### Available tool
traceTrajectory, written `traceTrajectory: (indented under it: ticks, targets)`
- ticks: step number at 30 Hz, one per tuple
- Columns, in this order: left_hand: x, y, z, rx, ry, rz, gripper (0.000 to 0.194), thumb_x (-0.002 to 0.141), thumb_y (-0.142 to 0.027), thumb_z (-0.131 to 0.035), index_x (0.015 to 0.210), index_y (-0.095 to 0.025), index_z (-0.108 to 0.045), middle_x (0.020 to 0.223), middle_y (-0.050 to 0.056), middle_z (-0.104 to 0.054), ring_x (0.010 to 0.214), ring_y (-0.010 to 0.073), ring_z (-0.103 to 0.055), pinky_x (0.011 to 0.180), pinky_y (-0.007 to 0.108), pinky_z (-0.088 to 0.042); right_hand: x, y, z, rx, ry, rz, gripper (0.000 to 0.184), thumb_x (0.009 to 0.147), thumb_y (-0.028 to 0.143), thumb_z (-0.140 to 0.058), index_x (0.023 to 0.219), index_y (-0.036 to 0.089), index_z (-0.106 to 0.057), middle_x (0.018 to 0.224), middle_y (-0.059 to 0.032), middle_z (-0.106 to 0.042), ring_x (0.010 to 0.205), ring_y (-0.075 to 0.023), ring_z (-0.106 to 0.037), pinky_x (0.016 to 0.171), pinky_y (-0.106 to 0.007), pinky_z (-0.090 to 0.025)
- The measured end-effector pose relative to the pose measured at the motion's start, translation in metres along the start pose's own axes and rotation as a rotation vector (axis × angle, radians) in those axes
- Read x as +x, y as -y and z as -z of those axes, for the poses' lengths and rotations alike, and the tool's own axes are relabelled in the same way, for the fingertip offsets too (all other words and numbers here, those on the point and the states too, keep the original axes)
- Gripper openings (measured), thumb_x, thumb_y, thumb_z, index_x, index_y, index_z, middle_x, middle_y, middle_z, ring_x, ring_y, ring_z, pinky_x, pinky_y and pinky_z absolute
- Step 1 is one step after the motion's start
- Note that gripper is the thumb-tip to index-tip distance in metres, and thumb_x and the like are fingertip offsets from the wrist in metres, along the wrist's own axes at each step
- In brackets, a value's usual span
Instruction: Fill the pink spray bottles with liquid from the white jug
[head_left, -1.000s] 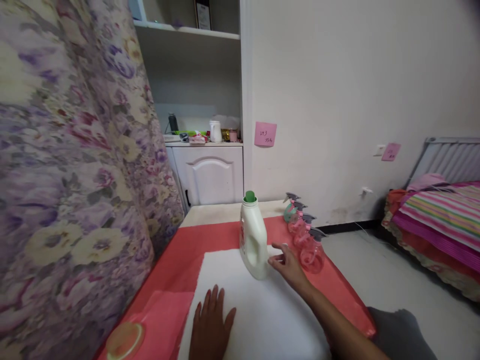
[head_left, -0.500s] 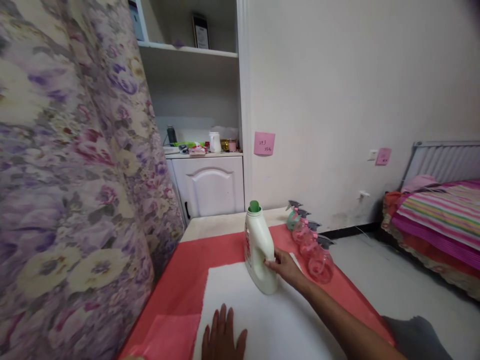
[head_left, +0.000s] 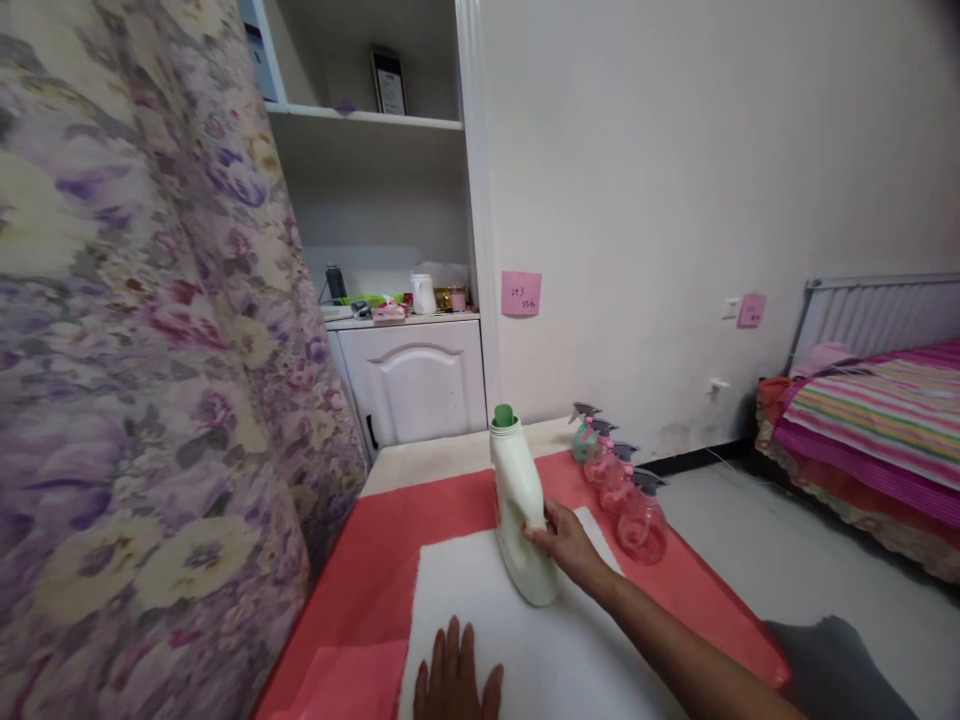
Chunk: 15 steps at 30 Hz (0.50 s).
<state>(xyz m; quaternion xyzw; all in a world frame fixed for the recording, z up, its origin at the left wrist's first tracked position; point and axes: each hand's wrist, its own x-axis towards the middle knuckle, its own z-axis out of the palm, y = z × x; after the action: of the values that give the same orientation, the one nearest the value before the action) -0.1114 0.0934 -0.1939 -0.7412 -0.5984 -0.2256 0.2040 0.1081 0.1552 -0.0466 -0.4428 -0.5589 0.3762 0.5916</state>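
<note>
A pale green detergent bottle with a green pouring spout and no cap on it is over the white sheet. It leans a little; I cannot tell whether its base touches the sheet. The fingers of my right hand are wrapped round the bottle's handle. Nearer to me, my left hand lies flat on the sheet with its fingers stretched out, holding nothing. Most of the bottle's label is turned out of sight.
Several spray bottles, pink ones and a green one at the back, stand in a row along the table's right side. A red cover lies under the sheet. Left is a floral curtain; behind stands a white cabinet.
The detergent bottle has turned in my right hand's grip, so less of its label shows, and its base has come slightly nearer. My left hand stays flat. The whole view has shifted slightly.
</note>
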Motion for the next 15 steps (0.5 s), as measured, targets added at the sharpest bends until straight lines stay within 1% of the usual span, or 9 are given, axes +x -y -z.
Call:
traceTrajectory:
  ticks: [2, 5, 9, 12, 15]
  targets:
    - [-0.001, 0.001, -0.002, -0.018, -0.010, 0.003, 0.045, 0.091, -0.036, -0.045, 0.126, -0.017, -0.065, 0.137, 0.014, -0.062, 0.125, 0.0318, -0.057, 0.102, 0.051, -0.043, -0.010, 0.002, -0.001, 0.024, 0.001, 0.007, 0.021, 0.067, 0.025, -0.065, 0.087, 0.021, -0.060, 0.080, 0.0012, -0.063, 0.078, -0.0203, -0.058, 0.069, -0.030, -0.048]
    - [-0.003, 0.004, -0.007, -0.034, -0.031, 0.007, 0.043, 0.090, -0.035, -0.048, 0.125, -0.019, -0.065, 0.137, 0.013, -0.061, 0.126, 0.0314, -0.057, 0.103, 0.051, -0.042, -0.028, 0.007, -0.004, 0.050, -0.001, 0.007, 0.021, 0.068, 0.025, -0.065, 0.089, 0.021, -0.060, 0.081, 0.0014, -0.063, 0.078, -0.0203, -0.058, 0.071, -0.030, -0.047]
    - [-0.003, 0.009, -0.013, -0.059, -0.038, -0.036, 0.044, 0.089, -0.039, -0.049, 0.124, -0.020, -0.066, 0.135, 0.013, -0.064, 0.123, 0.0317, -0.059, 0.097, 0.050, -0.046, -0.049, 0.015, -0.010, 0.081, -0.002, 0.000, 0.019, 0.071, 0.027, -0.066, 0.088, 0.021, -0.059, 0.079, 0.0023, -0.061, 0.076, -0.0190, -0.057, 0.070, -0.028, -0.047]
    - [-0.002, 0.008, -0.012, -0.036, -0.026, -0.025, 0.045, 0.091, -0.037, -0.045, 0.126, -0.017, -0.065, 0.136, 0.014, -0.062, 0.123, 0.0325, -0.059, 0.098, 0.051, -0.045, -0.059, 0.017, -0.017, 0.107, 0.017, 0.005, 0.023, 0.072, 0.030, -0.066, 0.091, 0.021, -0.057, 0.082, 0.0015, -0.060, 0.079, -0.0192, -0.057, 0.071, -0.028, -0.047]
    - [-0.001, 0.004, -0.008, -0.034, -0.018, -0.005, 0.045, 0.091, -0.035, -0.044, 0.126, -0.016, -0.065, 0.136, 0.015, -0.062, 0.124, 0.0331, -0.058, 0.100, 0.052, -0.043, -0.063, 0.012, -0.023, 0.099, 0.024, 0.003, 0.021, 0.072, 0.033, -0.065, 0.087, 0.022, -0.056, 0.081, 0.0015, -0.058, 0.078, -0.0190, -0.055, 0.069, -0.028, -0.045]
